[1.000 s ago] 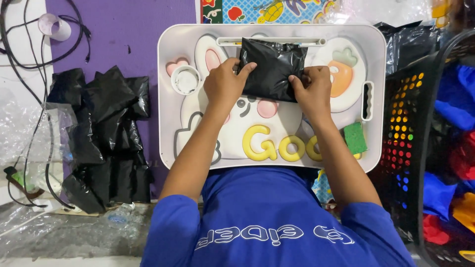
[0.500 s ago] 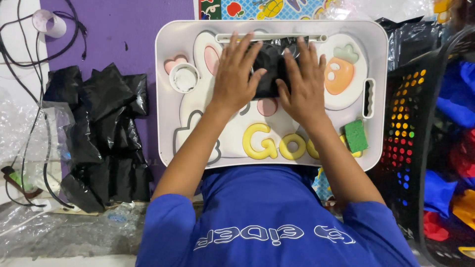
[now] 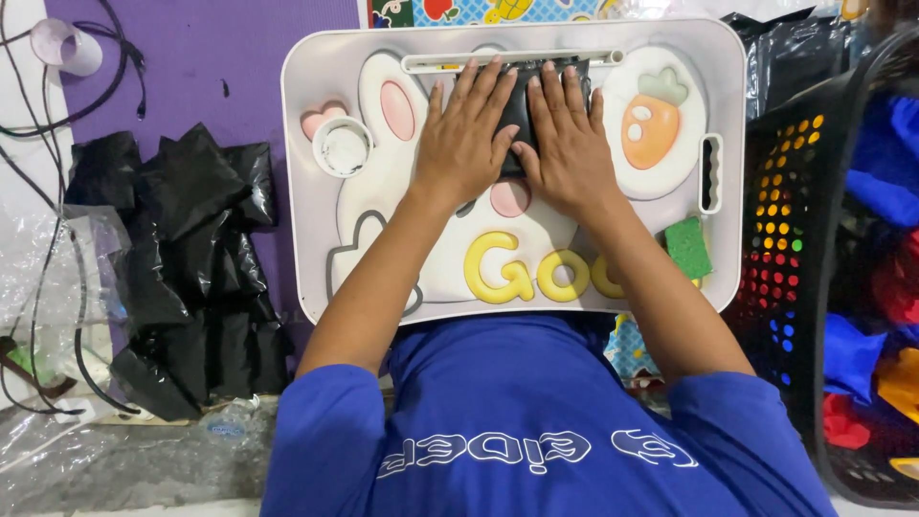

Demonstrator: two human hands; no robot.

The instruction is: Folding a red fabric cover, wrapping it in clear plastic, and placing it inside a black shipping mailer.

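The person in a blue shirt [image 3: 536, 421] sat over a white lap tray [image 3: 325, 191] moulded with a rabbit, a carrot and yellow letters, which served as the counter for the work. It lay on a purple mat [image 3: 191, 67], judged to give a flat, firm surface to press on. At the person's right stood a black perforated basket [image 3: 785, 191] holding blue, red and yellow cloth. At the left, a pile of black folded packets [image 3: 182, 258] sat within easy reach, apparently stacked apart from the tray, with clear plastic film [image 3: 105, 450] and dark cables [image 3: 38, 239] beyond it.

On the tray, a black folded piece [image 3: 517, 115] lay just below the long slot along the far edge. The left hand [image 3: 464, 144] and the right hand [image 3: 567, 148] rested flat on it, side by side, thumbs nearly touching. Each grip was spread open, fingers straight and palms down, closed on nothing; the piece sat beneath the palms and showed mostly in the gap between them, seemingly being flattened.

A green sponge-like block [image 3: 688, 247] lay at the tray's near right corner, and a small round white cup recess [image 3: 343, 146] sat beside the left hand.
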